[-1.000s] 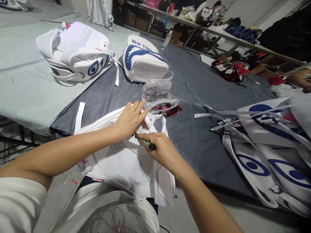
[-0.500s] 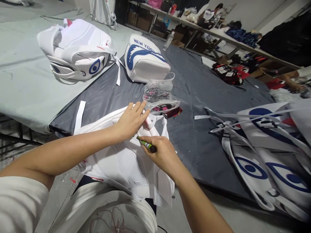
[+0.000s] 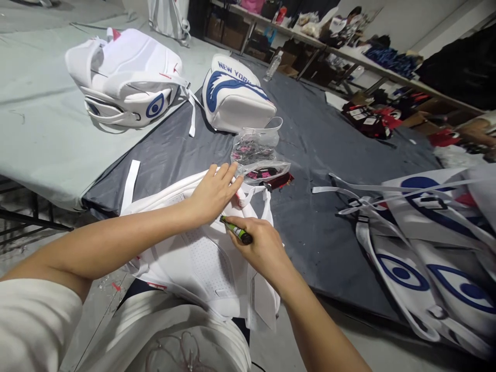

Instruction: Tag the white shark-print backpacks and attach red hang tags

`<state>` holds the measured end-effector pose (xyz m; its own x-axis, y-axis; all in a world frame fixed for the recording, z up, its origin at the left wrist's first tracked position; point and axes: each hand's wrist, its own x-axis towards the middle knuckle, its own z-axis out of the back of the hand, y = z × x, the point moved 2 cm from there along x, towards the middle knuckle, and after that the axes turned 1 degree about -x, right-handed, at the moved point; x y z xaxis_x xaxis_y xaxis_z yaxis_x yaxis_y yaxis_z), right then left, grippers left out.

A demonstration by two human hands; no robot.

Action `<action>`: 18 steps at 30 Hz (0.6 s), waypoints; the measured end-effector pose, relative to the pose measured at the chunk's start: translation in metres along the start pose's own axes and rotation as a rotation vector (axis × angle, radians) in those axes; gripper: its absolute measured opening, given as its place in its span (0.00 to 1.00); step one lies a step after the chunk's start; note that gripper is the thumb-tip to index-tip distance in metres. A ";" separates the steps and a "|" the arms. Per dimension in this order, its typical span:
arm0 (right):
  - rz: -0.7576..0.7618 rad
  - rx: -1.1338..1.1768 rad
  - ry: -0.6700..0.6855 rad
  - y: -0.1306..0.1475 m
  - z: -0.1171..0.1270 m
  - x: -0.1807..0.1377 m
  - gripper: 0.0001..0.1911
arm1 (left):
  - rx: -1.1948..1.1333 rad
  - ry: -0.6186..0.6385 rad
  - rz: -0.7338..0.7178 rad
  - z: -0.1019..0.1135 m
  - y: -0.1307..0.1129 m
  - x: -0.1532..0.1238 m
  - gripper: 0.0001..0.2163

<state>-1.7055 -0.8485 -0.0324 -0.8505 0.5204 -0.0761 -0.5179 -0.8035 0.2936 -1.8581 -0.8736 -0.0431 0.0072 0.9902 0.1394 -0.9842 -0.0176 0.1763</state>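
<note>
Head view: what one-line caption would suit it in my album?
Left hand presses a white pad at the edge of the dark table while the right hand holds a green pen.

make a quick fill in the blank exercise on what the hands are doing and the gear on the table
1. The right hand grips a slim tool with a ____ barrel and a black end.
2. The left hand lies open on a ____ padded piece.
3. Beyond the plastic bag, a pad bears the blue words NEW ____.

Missing words: green; white; YORK
</note>
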 end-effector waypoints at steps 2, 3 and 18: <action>-0.008 0.004 -0.011 0.000 -0.001 -0.001 0.15 | -0.009 -0.003 0.000 -0.001 0.000 0.000 0.30; -0.020 -0.006 -0.008 0.000 -0.002 -0.002 0.14 | -0.013 -0.008 -0.002 -0.001 0.000 0.000 0.31; -0.062 0.076 -0.110 -0.004 -0.013 -0.004 0.13 | -0.021 -0.014 -0.006 -0.002 0.000 0.000 0.30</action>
<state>-1.7014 -0.8511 -0.0460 -0.7995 0.6006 0.0072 -0.5575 -0.7465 0.3632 -1.8589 -0.8735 -0.0449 0.0156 0.9882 0.1524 -0.9877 -0.0086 0.1564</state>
